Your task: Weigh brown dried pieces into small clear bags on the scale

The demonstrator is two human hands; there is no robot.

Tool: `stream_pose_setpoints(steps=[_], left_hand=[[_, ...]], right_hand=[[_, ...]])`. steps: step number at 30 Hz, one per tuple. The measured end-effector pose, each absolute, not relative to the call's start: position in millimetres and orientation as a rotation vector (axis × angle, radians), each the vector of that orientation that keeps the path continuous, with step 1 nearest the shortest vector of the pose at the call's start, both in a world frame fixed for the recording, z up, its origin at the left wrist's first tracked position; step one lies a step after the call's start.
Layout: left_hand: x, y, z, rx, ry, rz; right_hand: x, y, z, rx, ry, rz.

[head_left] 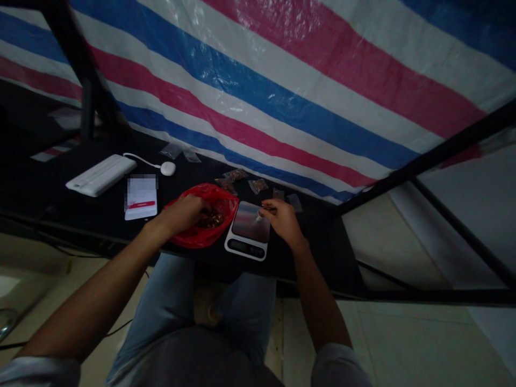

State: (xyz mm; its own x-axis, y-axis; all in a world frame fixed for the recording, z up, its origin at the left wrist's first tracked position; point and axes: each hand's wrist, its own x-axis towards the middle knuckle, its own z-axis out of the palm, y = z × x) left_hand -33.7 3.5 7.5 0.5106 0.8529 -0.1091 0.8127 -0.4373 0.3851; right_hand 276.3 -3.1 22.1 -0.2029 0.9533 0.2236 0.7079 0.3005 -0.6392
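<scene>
I see a black desk (322,250) with a red bag (199,240) gaping upward near its front edge. Just right sits the scale (248,226), long axis running away from the person, display end toward the lap. The right hand (283,219), fingers nearly closed, pinches a small item (269,208) by the scale's right edge. The left hand (186,211) dips among brown bits (214,218) inside the bag; its opening and grip I can't tell.

Just left of the left hand (186,210) lay a pale, red-banded rectangle (140,213) (its top was obscured); farther left, a white case (100,176); beyond that hand and leftward, a round, corded white piece (168,169). A striped sheet (250,102) hung past the right hand (282,217).
</scene>
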Motion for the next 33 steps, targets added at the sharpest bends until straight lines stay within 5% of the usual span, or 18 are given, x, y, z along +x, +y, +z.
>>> stream_pose_setpoints(steps=[20, 33], left_hand=[[55.6, 26.4, 52.7, 2.474, 0.896, 0.558], [114.2, 39.7, 41.3, 2.592, 0.838, 0.342]], right_hand=[[302.2, -6.0, 27.6, -1.427, -1.803, 0.605], [332.4, -37.2, 5.4, -1.483, -1.757, 0.592]])
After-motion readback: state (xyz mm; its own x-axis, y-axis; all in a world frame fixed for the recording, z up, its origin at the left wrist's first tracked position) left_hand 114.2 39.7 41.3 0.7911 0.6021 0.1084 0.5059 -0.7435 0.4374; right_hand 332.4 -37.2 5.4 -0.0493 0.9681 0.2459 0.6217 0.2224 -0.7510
